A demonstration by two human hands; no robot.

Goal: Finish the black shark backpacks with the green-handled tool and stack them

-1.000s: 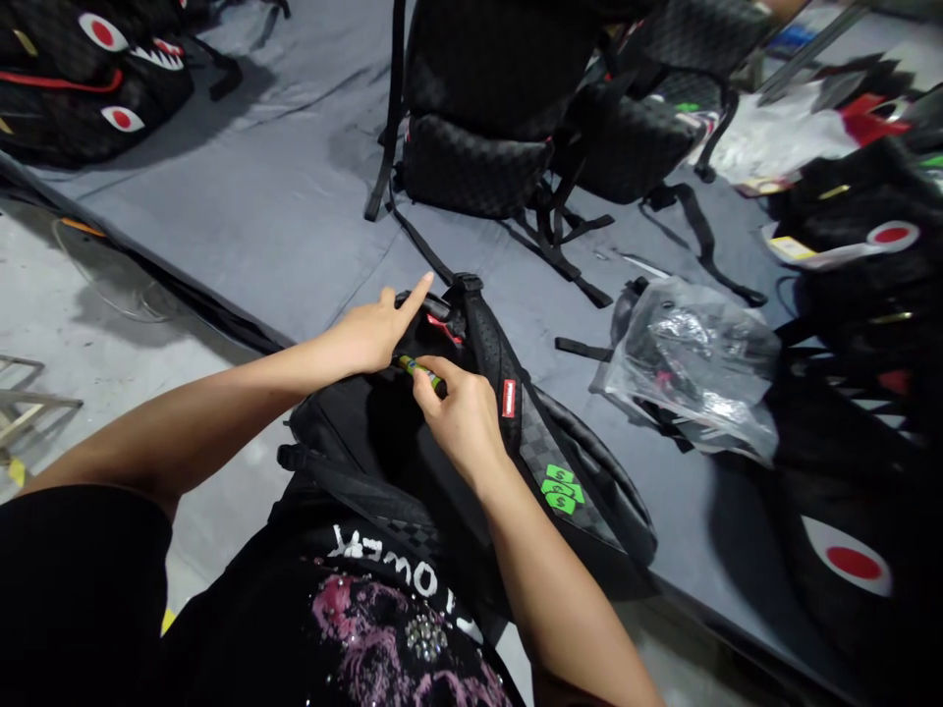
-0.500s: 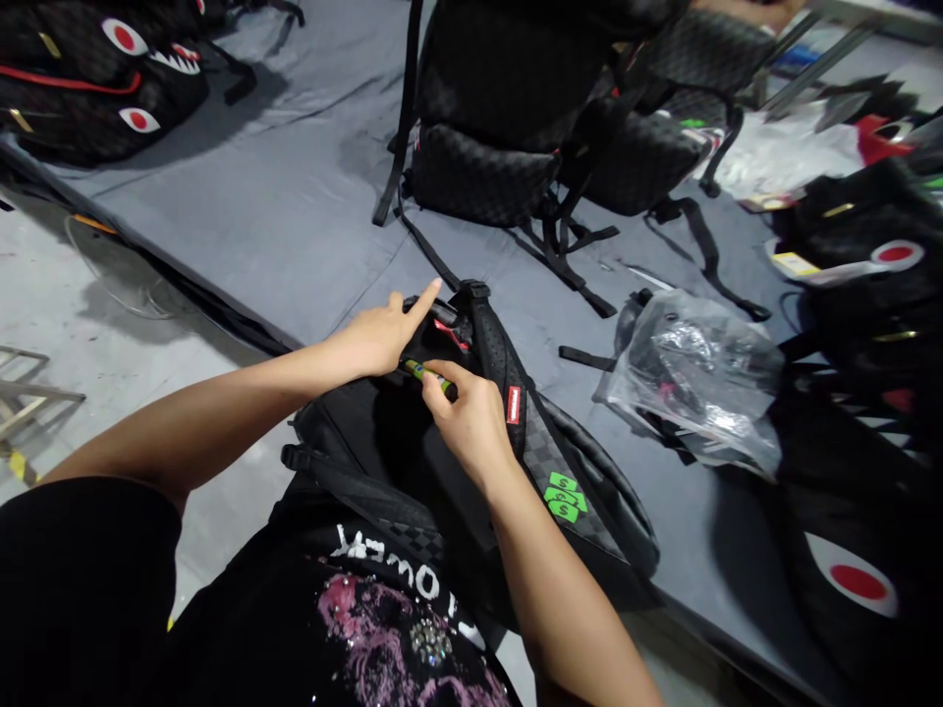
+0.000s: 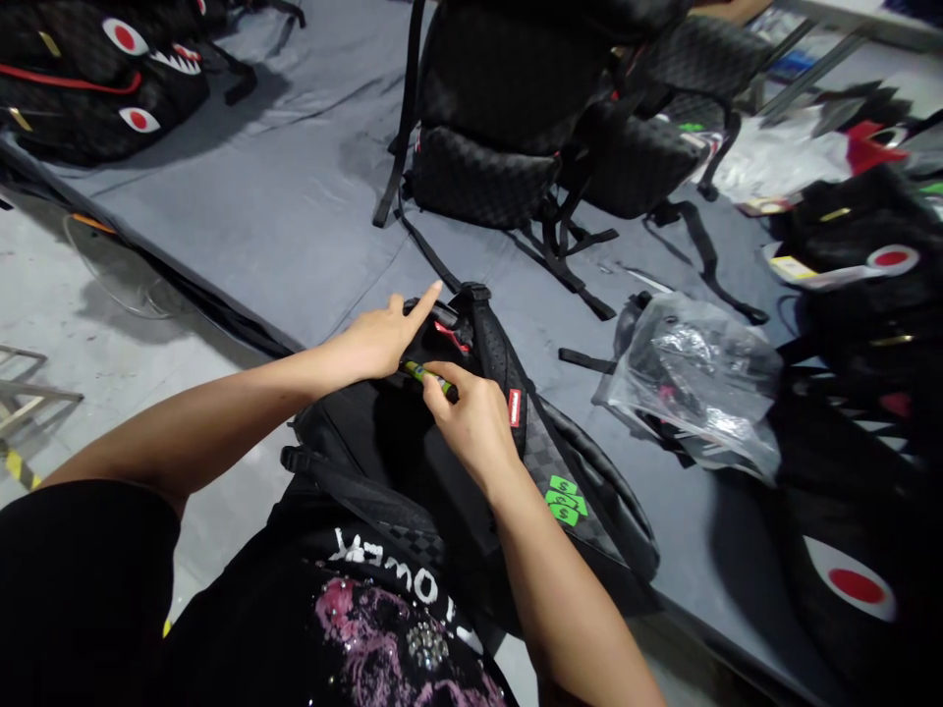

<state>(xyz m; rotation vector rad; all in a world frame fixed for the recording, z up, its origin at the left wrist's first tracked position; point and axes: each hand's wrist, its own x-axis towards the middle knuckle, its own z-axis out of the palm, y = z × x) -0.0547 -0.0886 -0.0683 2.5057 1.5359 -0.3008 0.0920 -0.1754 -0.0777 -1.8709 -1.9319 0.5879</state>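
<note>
A black backpack (image 3: pixel 383 422) lies in front of me at the table edge, its straps and back panel facing up. It bears a red label and green printed patches. My left hand (image 3: pixel 379 339) is at its upper part, one finger stretched out and the others curled down against the black fabric, their tips hidden. My right hand (image 3: pixel 471 412) is closed round a small yellow-green stick (image 3: pixel 416 370), perhaps a lighter. The stick's end points at the fingers of my left hand, close to the fabric.
Black checkered backpacks (image 3: pixel 486 177) with loose straps stand across the grey-covered table (image 3: pixel 295 216). A clear plastic bag (image 3: pixel 693 373) lies to the right. Shark-face backpacks (image 3: pixel 95 88) sit at the far left, and another shark-face backpack (image 3: pixel 855 579) is close on the right.
Both hands and the stick keep almost the same place on the backpack. The view has shifted very slightly.
</note>
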